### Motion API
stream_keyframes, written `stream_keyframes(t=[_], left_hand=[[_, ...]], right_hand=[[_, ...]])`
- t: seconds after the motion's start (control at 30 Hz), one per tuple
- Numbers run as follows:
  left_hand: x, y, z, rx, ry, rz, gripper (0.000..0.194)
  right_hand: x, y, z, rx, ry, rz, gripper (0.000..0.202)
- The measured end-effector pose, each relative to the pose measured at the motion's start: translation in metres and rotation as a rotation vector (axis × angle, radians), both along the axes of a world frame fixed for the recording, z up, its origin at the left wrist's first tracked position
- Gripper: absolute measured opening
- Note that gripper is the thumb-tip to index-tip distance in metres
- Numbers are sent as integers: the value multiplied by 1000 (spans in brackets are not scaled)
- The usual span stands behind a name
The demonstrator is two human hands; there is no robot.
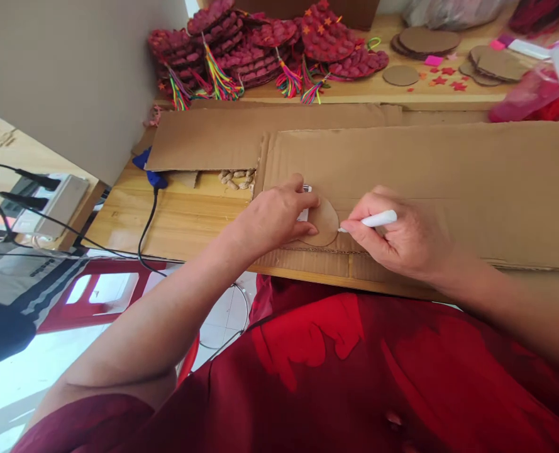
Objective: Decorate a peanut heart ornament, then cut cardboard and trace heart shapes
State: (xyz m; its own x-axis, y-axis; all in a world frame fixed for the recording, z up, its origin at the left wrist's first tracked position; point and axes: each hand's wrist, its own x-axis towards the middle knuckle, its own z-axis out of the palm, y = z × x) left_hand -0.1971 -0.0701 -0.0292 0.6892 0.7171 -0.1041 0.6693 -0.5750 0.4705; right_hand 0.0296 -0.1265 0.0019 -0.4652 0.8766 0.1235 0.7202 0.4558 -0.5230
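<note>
A round cardboard disc [325, 220] lies flat on a large cardboard sheet [430, 170], close to its front left corner. My left hand [279, 217] holds the disc down, with thumb and forefinger pressed on its left part. A small white label [304, 214] shows partly under those fingers. Closed around a white pen [379, 219], my right hand [397, 236] rests on the sheet. The pen's tip meets the right edge of the disc.
Behind, a shelf carries stacked red peanut-covered pieces [255, 50] with colourful tassels, cardboard discs [423, 41] and red stars [442, 80]. Peanuts [236, 178] and a blue tool [154, 176] with a black cord lie left. A power strip [55, 201] sits farther left.
</note>
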Motion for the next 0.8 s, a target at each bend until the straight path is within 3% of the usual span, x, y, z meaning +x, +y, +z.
stream_keyframes(t=[0.4,0.6,0.8], left_hand=[[-2,12,-12,-13,-47,-40,37],[-1,14,-15,10,-115,-49,27],[-1,16,-3,-65,-65,-68,34]], right_hand=[[-24,-2,12,-75,106,127,8],[-43,3,-8,-120,177,236,11],[-57,3,-16,-35,133,381,12]])
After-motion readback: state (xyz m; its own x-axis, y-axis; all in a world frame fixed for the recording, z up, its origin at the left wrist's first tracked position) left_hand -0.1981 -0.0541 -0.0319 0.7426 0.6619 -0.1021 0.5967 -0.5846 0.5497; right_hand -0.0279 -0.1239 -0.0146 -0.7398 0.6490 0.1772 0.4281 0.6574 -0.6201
